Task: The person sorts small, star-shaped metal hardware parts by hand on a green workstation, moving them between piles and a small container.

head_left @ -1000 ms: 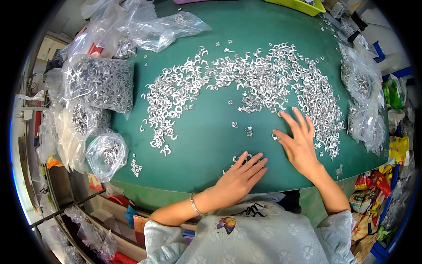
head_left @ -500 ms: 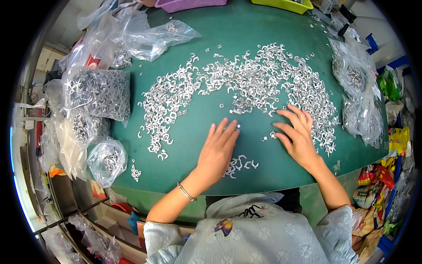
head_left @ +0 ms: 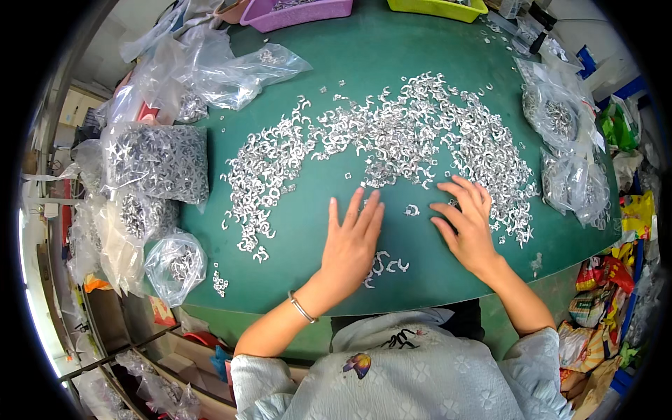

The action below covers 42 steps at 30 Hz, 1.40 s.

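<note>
Across the green table lies a wide arc of small silver metal pieces [head_left: 402, 133], many of them crescent-shaped. My left hand [head_left: 352, 241] rests palm down near the table's front, fingers stretched out below the middle of the arc. Beside its wrist side sits a small group of silver crescents [head_left: 389, 264], partly hidden by the hand. At the arc's right part, my right hand [head_left: 467, 224] lies with fingers apart and slightly bent, touching or just over the edge pieces. Between the two hands are a few loose silver pieces [head_left: 411, 209].
Clear bags of metal parts [head_left: 157, 157] crowd the left side; an open round bag [head_left: 176, 266] stands near a little cluster of tiny pieces [head_left: 220, 284]. More filled bags [head_left: 575, 178] line the right edge. A purple tray [head_left: 297, 17] and a yellow-green tray [head_left: 441, 8] sit at the back.
The loose pieces by my right fingertips now lie farther left, between my hands. My right hand has shifted slightly left. The whole view has tilted a little.
</note>
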Tool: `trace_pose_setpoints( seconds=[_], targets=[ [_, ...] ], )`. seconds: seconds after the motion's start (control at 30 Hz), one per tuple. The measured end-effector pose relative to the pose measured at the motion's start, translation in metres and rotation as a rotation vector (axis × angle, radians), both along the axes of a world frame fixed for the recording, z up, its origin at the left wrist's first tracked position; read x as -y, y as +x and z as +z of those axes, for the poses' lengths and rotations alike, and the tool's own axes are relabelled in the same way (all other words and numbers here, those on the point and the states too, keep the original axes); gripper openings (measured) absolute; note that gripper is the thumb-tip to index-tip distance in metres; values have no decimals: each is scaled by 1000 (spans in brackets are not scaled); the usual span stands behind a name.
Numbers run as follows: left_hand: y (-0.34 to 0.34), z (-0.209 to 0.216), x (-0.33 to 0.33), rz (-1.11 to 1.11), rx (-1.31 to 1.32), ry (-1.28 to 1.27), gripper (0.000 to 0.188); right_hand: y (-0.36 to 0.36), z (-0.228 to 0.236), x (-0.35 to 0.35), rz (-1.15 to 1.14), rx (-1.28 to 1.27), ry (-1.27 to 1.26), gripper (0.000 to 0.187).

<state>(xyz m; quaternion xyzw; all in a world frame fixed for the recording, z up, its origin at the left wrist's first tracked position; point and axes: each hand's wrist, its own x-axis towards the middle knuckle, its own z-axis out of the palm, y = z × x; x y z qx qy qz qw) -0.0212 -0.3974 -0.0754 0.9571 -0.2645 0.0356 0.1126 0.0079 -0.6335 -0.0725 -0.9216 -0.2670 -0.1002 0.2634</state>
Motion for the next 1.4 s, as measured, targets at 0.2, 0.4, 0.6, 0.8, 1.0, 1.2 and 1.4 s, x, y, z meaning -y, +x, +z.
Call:
trace_pose_setpoints(
  seconds=[0.2, 0.4, 0.6, 0.8, 1.0, 1.2, 1.4],
  targets=[
    [3, -1, 25, -100, 18, 11, 46, -2, 1, -11, 86, -40, -159, 35],
    [-2, -7, 0, 133, 20, 125, 54, -18, 8, 1, 105, -118, -204, 42],
    [13, -13, -3, 21, -16, 25, 56, -30, 20, -20, 277, -290, -312, 67],
    [47, -9, -8, 61, 52, 49, 55, 12, 10, -13, 6, -171, -390, 74],
    [65, -21, 5, -172, 40, -72, 60, -31, 19, -19, 214, -303, -390, 76],
    [65, -15, -37, 41, 75, 58, 58, 8, 23, -18, 97, -188, -302, 71],
    [53, -6, -20, -27, 41, -69, 61, -9, 15, -18, 143, -258, -379, 70]
  ],
)
